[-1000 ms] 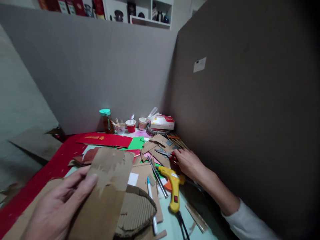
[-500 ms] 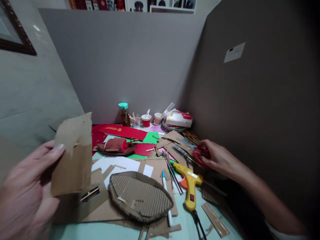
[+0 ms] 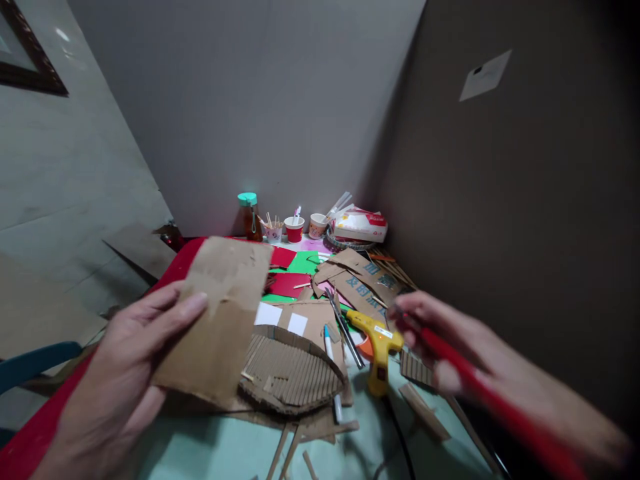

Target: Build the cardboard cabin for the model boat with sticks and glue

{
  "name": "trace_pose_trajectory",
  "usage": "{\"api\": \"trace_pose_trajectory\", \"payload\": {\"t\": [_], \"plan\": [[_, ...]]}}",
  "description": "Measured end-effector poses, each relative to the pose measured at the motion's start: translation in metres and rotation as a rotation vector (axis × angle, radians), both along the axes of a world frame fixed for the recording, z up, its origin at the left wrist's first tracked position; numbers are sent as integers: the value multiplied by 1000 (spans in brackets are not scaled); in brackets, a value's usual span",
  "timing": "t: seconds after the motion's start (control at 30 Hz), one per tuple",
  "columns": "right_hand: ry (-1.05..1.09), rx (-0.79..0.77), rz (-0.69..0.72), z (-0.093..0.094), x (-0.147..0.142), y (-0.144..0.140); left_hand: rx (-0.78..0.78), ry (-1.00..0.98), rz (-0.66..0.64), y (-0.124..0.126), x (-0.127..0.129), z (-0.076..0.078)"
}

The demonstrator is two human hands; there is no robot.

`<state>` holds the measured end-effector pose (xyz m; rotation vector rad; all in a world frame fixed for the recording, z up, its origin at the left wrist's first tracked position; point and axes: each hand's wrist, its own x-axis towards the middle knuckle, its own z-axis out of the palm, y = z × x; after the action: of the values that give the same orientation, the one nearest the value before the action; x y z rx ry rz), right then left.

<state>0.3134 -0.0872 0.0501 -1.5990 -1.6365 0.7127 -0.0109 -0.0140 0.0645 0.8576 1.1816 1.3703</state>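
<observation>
In my left hand (image 3: 130,360) is a flat piece of brown cardboard (image 3: 220,320), pinched between thumb and fingers and held up over the table. My right hand (image 3: 440,333), at the right side, is closed on red-handled scissors (image 3: 465,373). Motion smears the scissors into a long red streak toward the lower right, and their blades are not clear. Behind the held cardboard, partly covered by it, lies a boat-shaped cardboard hull (image 3: 300,373) with a ribbed floor. A yellow glue gun (image 3: 380,347) rests just left of my right hand.
Cardboard scraps (image 3: 355,280) lie behind the glue gun, with a tweezers-like metal tool (image 3: 347,330) and a blue-tipped marker (image 3: 333,373) near the hull. Farther back stand a bottle (image 3: 250,220), a red cup (image 3: 294,230) and other cups. Grey panels (image 3: 280,120) enclose the table.
My left hand has carried the cardboard to the right, in front of the hull's left end. My right hand has turned the red scissors, bringing them back toward me. The view has shifted.
</observation>
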Motion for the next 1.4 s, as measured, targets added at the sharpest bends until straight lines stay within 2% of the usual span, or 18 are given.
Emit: {"api": "trace_pose_trajectory", "payload": {"t": [0.07,0.1,0.2,0.37,0.63,0.77,0.87,1.07,1.23,1.4], "plan": [[12,-203,122,2,-26,-13,-40,17,-132,-6,7,-7],[-18,-246,171,1,-35,-17,-47,15,-176,-9,11,-10],[-43,-211,254,-1,-50,-23,-42,-24,-200,-21,27,-14],[14,-109,335,-1,-50,-24,-7,-26,-219,-37,41,-11],[-37,-87,294,2,-50,-27,-11,38,-307,-37,36,-16],[-27,-63,285,-2,-48,-29,-35,13,-350,-37,36,-19],[-46,-81,228,-5,-47,-34,-43,56,-359,-36,36,-20],[-113,96,263,-4,-51,-30,-79,96,-384,-34,36,-23],[-132,38,263,0,-53,-23,-39,210,-464,-30,35,-27],[-72,19,199,-7,-54,-28,1,333,-522,-29,34,-25]]}}
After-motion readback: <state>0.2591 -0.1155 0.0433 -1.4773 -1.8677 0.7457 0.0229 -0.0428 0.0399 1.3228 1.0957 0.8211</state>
